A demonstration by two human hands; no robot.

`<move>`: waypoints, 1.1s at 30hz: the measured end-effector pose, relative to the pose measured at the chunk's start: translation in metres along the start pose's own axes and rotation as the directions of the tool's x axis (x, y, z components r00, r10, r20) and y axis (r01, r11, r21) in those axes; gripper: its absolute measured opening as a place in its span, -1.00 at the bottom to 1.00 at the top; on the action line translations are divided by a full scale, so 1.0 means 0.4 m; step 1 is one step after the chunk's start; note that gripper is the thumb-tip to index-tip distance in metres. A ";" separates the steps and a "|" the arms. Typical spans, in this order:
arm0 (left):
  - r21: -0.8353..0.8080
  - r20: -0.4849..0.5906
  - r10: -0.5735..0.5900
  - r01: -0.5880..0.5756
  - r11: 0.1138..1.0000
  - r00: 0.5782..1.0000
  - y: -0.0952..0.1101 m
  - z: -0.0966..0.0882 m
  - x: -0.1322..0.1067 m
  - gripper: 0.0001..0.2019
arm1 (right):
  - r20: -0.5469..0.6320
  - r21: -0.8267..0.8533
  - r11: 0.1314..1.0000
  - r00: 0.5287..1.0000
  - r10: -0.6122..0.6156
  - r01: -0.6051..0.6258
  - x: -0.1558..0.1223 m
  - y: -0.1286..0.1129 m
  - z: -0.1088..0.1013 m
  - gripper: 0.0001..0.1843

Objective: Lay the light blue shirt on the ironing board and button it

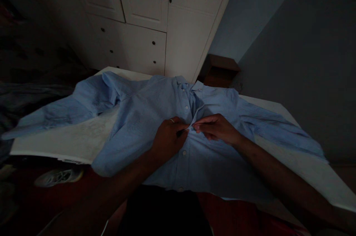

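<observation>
Shirt (pixel 144 117) placket pinched between left hand (pixel 167 139) and right hand (pixel 217 128).

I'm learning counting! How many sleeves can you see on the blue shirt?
2. One sleeve lies spread to the left, the other sleeve to the right. Neither is hidden.

A white wardrobe (pixel 144 13) fills the far side of a dim room; a small brown cabinet (pixel 221 70) stands right of it, against grey-blue walls (pixel 294 43).

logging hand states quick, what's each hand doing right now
left hand: closed, pinching the light blue button-up fabric shirt at its front opening
right hand: closed, pinching the same shirt
</observation>
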State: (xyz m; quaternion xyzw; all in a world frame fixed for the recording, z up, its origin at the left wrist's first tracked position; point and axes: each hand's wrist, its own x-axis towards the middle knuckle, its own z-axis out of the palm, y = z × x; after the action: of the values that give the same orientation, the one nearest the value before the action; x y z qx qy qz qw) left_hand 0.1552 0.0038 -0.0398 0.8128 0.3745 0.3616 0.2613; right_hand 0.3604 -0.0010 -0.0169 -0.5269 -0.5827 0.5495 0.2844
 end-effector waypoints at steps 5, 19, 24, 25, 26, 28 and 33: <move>0.028 -0.028 0.062 -0.061 0.998 0.998 0.000 0.001 -0.003 -0.79 | 0.088 0.246 0.948 0.978 0.188 -0.204 0.005 0.002 0.005 -0.69; 0.033 -0.006 0.046 -0.045 0.998 0.999 0.003 0.005 -0.002 -0.86 | 0.139 0.261 0.927 0.961 0.240 -0.269 0.010 -0.011 0.030 -0.79; -0.038 -0.104 -0.037 0.033 0.999 0.994 0.006 -0.005 -0.004 -0.48 | 0.133 0.237 0.938 0.964 0.229 -0.255 0.009 -0.004 0.031 -0.81; -0.062 -0.096 -0.060 0.055 0.997 0.994 0.005 -0.005 -0.005 -0.43 | 0.129 0.230 0.941 0.966 0.224 -0.249 0.009 -0.004 0.032 -0.80; -0.089 -0.078 -0.078 0.071 0.994 0.994 0.004 -0.006 -0.005 -0.43 | 0.126 0.224 0.944 0.968 0.218 -0.242 0.008 -0.004 0.033 -0.80; -0.147 -0.043 -0.095 0.088 0.985 0.995 0.002 -0.006 -0.004 -0.48 | 0.124 0.214 0.949 0.970 0.210 -0.233 0.008 -0.004 0.035 -0.79; -0.267 -0.029 -0.207 0.191 0.944 0.978 0.005 -0.007 0.005 -0.54 | 0.100 0.185 0.956 0.972 0.212 -0.227 0.005 -0.009 0.043 -0.85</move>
State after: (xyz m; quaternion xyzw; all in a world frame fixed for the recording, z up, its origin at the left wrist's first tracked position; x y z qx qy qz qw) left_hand 0.1549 0.0044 -0.0360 0.7184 0.4106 0.4028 0.3913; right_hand 0.3430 -0.0045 -0.0181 -0.5359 -0.4747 0.6524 0.2488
